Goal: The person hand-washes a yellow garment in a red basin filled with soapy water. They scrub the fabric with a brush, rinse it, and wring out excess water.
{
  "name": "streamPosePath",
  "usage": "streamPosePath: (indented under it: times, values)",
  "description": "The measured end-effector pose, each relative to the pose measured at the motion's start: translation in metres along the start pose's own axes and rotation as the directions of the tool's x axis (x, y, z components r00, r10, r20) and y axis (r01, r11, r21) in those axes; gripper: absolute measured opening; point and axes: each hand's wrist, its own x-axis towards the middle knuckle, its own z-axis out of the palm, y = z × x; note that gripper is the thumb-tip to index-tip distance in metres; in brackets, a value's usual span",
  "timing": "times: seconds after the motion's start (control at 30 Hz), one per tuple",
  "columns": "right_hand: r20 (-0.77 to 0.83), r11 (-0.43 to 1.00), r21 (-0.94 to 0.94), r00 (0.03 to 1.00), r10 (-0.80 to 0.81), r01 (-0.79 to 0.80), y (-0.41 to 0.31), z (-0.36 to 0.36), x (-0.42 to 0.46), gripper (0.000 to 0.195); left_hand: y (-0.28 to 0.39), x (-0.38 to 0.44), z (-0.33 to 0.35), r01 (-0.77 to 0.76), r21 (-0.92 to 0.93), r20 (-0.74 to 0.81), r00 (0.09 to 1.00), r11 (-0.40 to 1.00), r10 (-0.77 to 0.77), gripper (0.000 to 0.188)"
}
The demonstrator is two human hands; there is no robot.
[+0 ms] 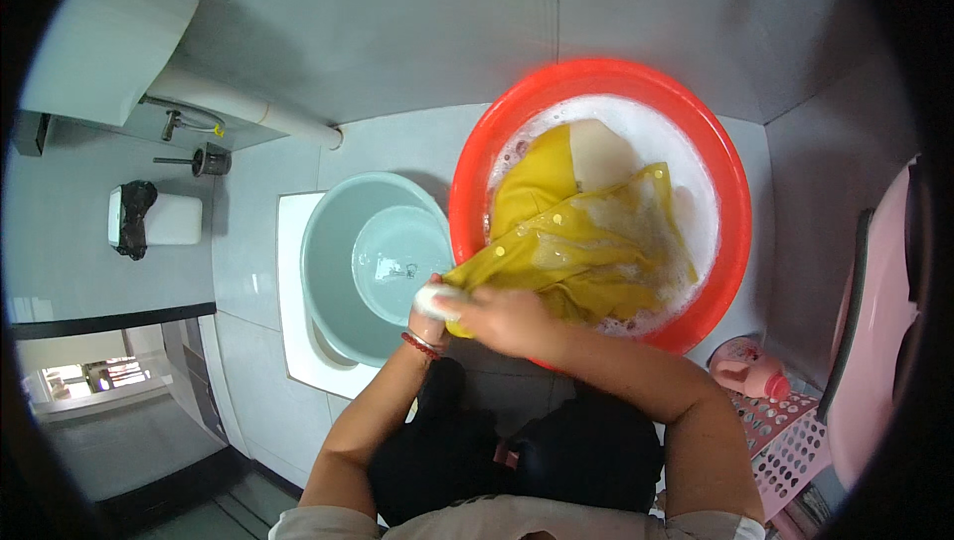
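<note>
A yellow garment with pale snap buttons [559, 246] lies wet across a red basin [734, 219] of white suds, its left end drawn over the basin's rim. At that end my left hand [428, 325] grips the cloth, partly hidden behind a small white object. My right hand [514, 320] holds this white object [438, 301], perhaps a bar of soap or a brush, against the cloth; blur keeps me from telling which. A beige part [600, 152] shows above the yellow cloth in the foam. On my left wrist is a red beaded bracelet [419, 345].
A pale blue tub [324, 257] with some water stands left of the basin, over a white floor fixture [293, 219]. At right are a pink detergent bottle [749, 376], a perforated pink basket [790, 458] and a large pink basin [872, 331]. A lined bin [175, 219] stands far left.
</note>
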Motion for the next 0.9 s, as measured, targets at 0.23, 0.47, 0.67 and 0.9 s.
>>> streamPosePath:
  times: [0.23, 0.47, 0.67, 0.9]
  values:
    - [0.229, 0.816, -0.248, 0.787, 0.572, -0.522, 0.056, -0.009, 0.005, 0.052, -0.001, -0.013, 0.011, 0.169, -0.085, -0.084, 0.981, 0.982, -0.176, 0.051]
    - [0.176, 0.862, -0.215, 0.85, 0.496, -0.458, 0.041, -0.042, 0.026, 0.042, 0.015, -0.03, 0.02, 0.197, -0.086, -0.125, 0.97, 0.977, -0.207, 0.056]
    - [0.294, 0.941, -0.173, 0.897, 0.33, -0.29, 0.004, -0.011, 0.007, 0.043, 0.008, -0.033, 0.013, 0.23, -0.23, -0.108, 0.96, 0.946, -0.259, 0.054]
    - [0.212, 0.81, -0.253, 0.787, 0.58, -0.529, 0.059, -0.035, 0.013, 0.042, 0.028, -0.022, 0.034, 0.224, -0.119, -0.091, 0.968, 0.967, -0.235, 0.056]
